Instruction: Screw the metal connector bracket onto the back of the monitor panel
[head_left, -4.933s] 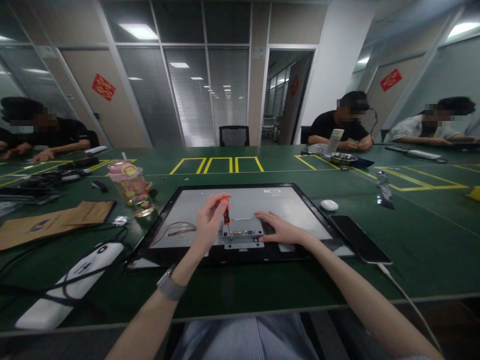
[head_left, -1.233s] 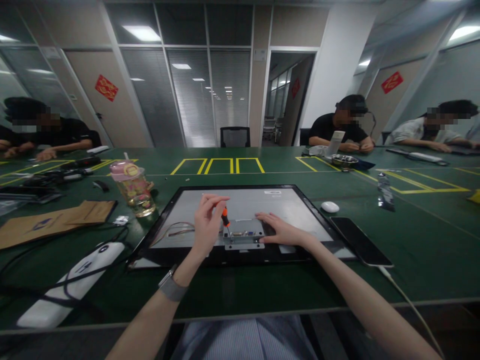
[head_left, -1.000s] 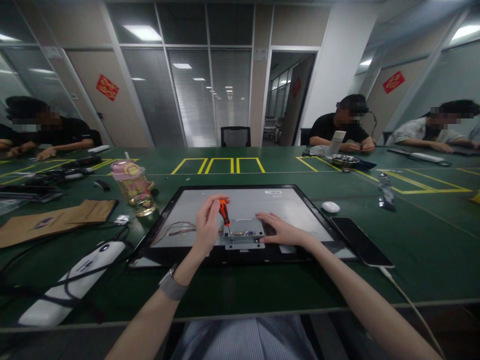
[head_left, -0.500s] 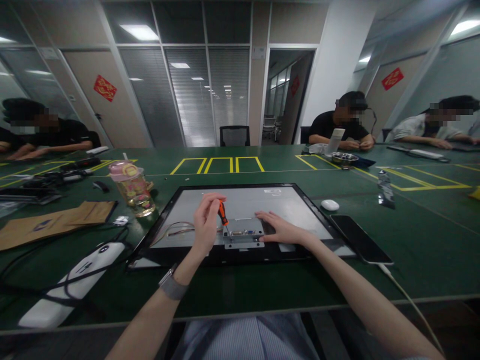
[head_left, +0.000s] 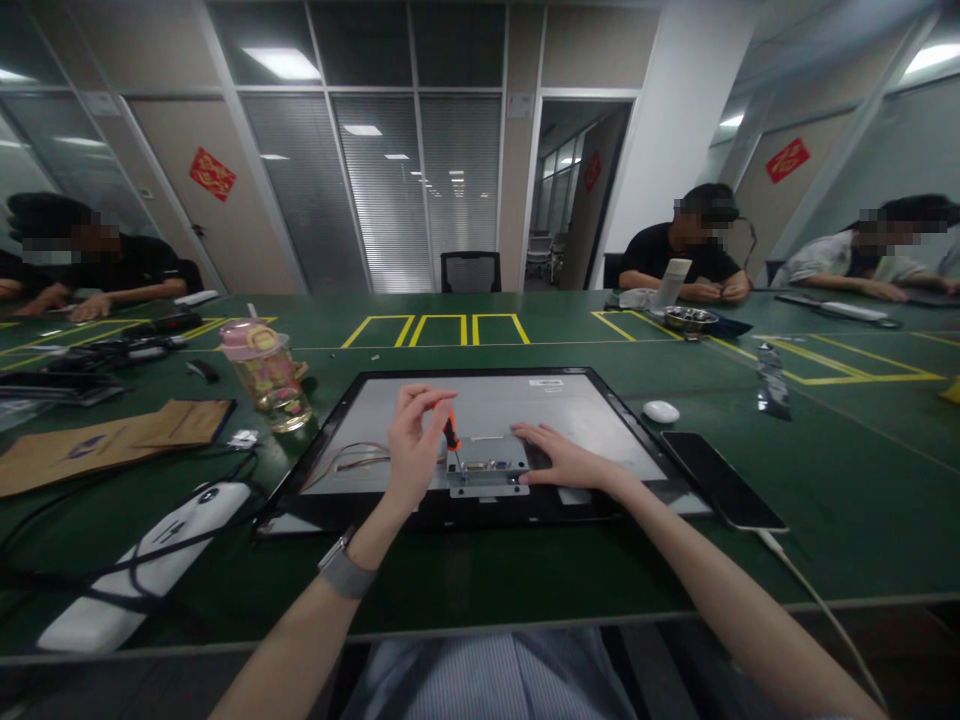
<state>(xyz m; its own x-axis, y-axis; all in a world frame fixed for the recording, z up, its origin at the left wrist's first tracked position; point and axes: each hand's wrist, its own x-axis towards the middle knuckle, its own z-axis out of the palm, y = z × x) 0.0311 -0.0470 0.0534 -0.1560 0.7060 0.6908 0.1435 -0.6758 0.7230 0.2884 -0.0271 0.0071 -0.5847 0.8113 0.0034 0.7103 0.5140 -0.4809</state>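
Observation:
A flat display panel [head_left: 375,400] lies back side up on the green table, black-framed with a grey metal back. Near its front edge sits a metal bracket [head_left: 487,480] with video connectors along it. My left hand [head_left: 416,440] grips the top of an orange and black screwdriver [head_left: 451,432], whose tip points down at the bracket's left end. My right hand [head_left: 562,455] rests with fingers spread on the right side of the bracket and the panel, holding nothing. Thin coloured wires [head_left: 360,460] run across the panel to the left of the bracket.
A white power strip [head_left: 150,575] with black cables, a brown paper bag [head_left: 112,445] and a drink cup [head_left: 266,375] lie to the left. On the right are a phone [head_left: 720,480] on a cable and a white earbud case [head_left: 661,411]. Several people sit across the table.
My left fingers have shifted on the screwdriver handle and lifted and straightened somewhat. The screwdriver stays at the same spot on the bracket, and my right hand has not moved.

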